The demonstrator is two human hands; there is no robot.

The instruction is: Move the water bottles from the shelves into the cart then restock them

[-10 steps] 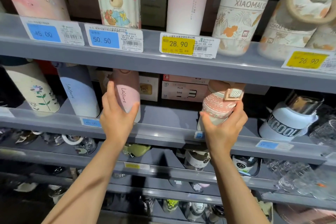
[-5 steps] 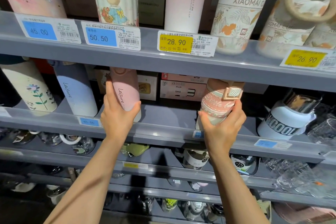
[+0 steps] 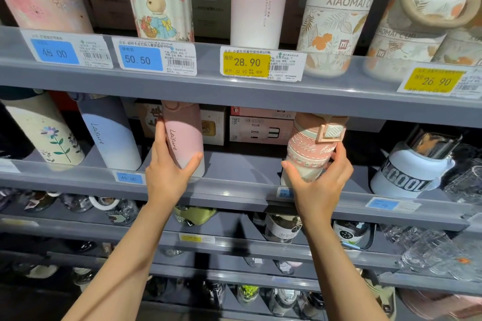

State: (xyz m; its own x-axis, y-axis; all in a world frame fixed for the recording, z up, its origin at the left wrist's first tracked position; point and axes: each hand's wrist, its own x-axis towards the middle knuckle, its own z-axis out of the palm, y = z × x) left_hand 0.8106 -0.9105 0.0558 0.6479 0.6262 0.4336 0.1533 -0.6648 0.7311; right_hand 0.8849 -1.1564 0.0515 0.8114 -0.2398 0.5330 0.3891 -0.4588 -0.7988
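Note:
My left hand (image 3: 167,172) grips the lower part of a pink "Leisure" bottle (image 3: 184,133) standing on the second grey shelf (image 3: 242,164). My right hand (image 3: 320,182) grips a pink and cream "Little bear" bottle (image 3: 310,148) with a clasp lid, on the same shelf to the right. Both bottles lean slightly and their tops sit just under the upper shelf's edge. No cart is in view.
A blue "Leisure" bottle (image 3: 109,133) and a flower bottle (image 3: 47,133) stand left of my left hand. A white and chrome cup (image 3: 414,167) sits at the right. Boxes (image 3: 260,129) lie behind. The upper shelf (image 3: 234,86) holds tall bottles; lower shelves hold glassware.
Both hands keep their hold on the two bottles. The pink "Leisure" bottle has shifted slightly to the left and upright; the view has drifted a little.

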